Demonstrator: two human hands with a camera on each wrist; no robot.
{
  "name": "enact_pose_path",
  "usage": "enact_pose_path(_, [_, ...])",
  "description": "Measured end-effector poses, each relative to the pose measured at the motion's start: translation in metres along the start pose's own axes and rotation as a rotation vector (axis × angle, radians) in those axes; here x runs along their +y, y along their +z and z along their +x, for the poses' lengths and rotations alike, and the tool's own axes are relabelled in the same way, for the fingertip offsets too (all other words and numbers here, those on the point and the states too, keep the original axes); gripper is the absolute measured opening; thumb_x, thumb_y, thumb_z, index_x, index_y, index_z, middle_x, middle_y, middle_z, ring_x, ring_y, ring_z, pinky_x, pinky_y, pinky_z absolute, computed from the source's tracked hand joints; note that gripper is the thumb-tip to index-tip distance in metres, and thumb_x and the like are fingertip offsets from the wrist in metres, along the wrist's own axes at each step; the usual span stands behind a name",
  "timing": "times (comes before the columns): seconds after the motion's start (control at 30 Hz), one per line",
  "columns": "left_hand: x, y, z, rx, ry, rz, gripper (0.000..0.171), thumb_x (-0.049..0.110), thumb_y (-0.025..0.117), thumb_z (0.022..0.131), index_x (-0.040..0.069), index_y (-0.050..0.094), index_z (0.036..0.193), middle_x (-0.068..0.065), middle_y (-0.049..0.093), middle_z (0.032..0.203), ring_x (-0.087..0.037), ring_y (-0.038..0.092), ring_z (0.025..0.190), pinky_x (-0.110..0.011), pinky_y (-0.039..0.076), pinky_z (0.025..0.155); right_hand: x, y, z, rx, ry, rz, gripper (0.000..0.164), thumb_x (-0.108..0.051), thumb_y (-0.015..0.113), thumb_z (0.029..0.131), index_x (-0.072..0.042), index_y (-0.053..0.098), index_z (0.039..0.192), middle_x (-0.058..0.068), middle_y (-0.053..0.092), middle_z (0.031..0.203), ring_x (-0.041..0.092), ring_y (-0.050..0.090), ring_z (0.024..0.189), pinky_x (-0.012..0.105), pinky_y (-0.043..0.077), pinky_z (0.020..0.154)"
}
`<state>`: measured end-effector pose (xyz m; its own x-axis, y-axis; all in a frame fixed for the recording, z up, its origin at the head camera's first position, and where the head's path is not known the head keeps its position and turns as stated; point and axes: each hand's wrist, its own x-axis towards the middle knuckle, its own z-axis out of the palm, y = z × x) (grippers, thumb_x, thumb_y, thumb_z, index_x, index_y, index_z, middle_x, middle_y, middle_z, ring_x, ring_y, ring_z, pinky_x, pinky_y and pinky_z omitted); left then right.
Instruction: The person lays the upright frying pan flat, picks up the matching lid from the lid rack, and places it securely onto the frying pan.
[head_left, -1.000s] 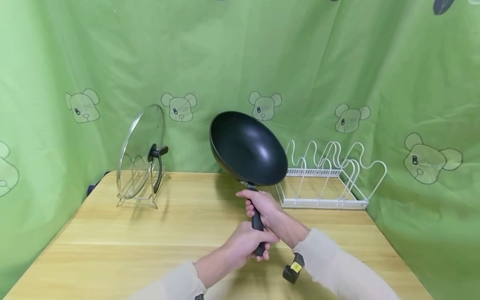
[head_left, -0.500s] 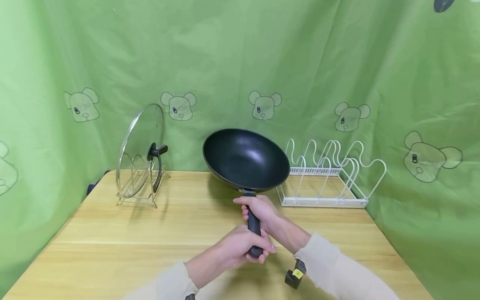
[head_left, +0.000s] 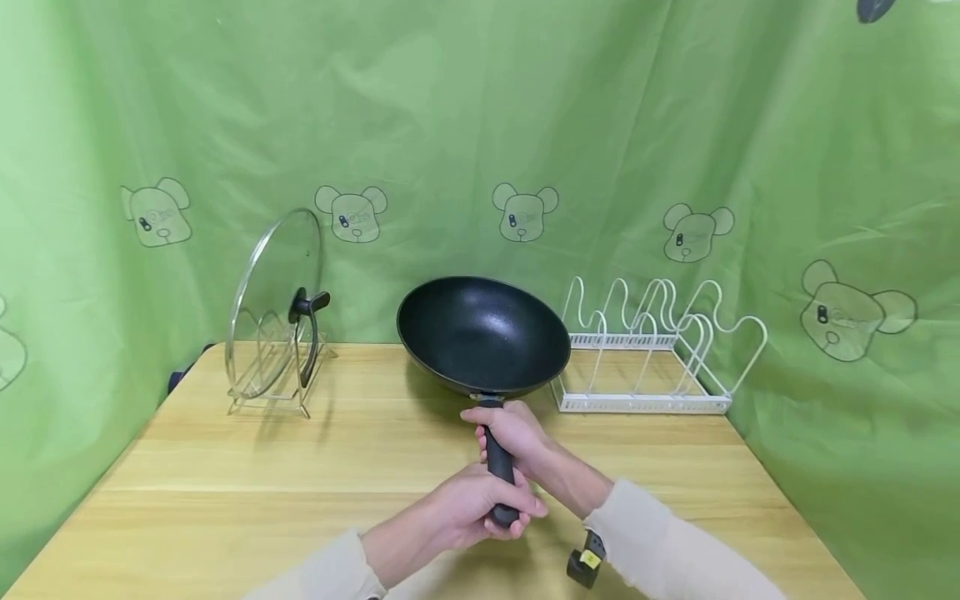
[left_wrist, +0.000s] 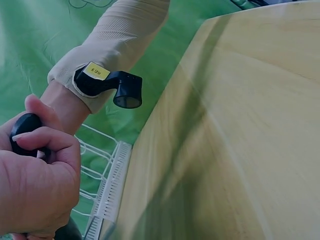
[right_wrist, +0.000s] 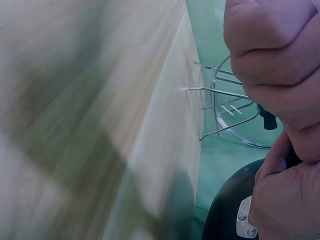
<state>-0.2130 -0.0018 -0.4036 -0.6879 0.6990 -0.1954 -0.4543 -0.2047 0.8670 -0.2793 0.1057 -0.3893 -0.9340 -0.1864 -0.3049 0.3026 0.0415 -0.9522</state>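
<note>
A black wok (head_left: 480, 333) hangs over the wooden table, tilted so its inside shows in the head view. Both hands grip its long black handle (head_left: 499, 467). My right hand (head_left: 517, 437) holds the part nearest the bowl, thumb lying across the top. Behind it, my left hand (head_left: 480, 504) wraps the handle's rear end. The left wrist view shows the handle's end (left_wrist: 25, 131) poking out between curled fingers. At the bottom of the right wrist view, a riveted metal bracket (right_wrist: 246, 220) joins the handle to the wok; the hands hide much of the handle.
Left on the table (head_left: 225, 500), a glass lid (head_left: 258, 275) with a black knob leans upright in a wire stand (head_left: 281, 404). A white rack (head_left: 645, 405) with wavy dividers stands right, close beside the wok. Green curtains (head_left: 420, 117) enclose the back and sides.
The wok has come down and slightly left, its bowl tipping from steeply facing me to flatter. Both hands moved with it and kept their grip. Lid and rack have stayed put.
</note>
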Motion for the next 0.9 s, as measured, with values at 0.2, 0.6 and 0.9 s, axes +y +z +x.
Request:
enact_pose_path(0.2, [-0.004,-0.004,0.000,0.000,-0.006,0.010,0.028,-0.007,0.062,0.087,0.013,0.049,0.072,0.003,0.058,0.060,-0.003,0.055,0.049,-0.011,0.027,0.041,0.008,0.001,0.002,-0.012,0.001,-0.012,0.026,-0.017,0.072,0.088,-0.004,0.055,0.073,-0.002,0.051,0.058,0.009,0.049,0.048,0.020,0.048,0.048])
enact_pose_path(0.6, [-0.018,-0.012,0.004,-0.006,-0.029,0.001,0.028,-0.007,0.064,0.085,0.013,0.051,0.071,0.003,0.059,0.059,-0.003,0.054,0.048,-0.010,0.028,0.040,0.021,0.001,0.005,0.011,0.009,-0.034,0.027,-0.019,0.073,0.087,-0.004,0.054,0.074,-0.002,0.050,0.058,0.010,0.049,0.049,0.020,0.048,0.049])
enact_pose_path(0.9, [-0.024,-0.015,0.005,0.017,-0.037,0.027,0.025,-0.005,0.065,0.087,0.013,0.052,0.074,0.003,0.058,0.060,-0.003,0.054,0.050,-0.010,0.028,0.041,0.028,0.000,0.009,0.010,0.005,-0.046,0.025,-0.017,0.072,0.087,-0.006,0.056,0.073,-0.002,0.050,0.059,0.009,0.049,0.049,0.020,0.049,0.048])
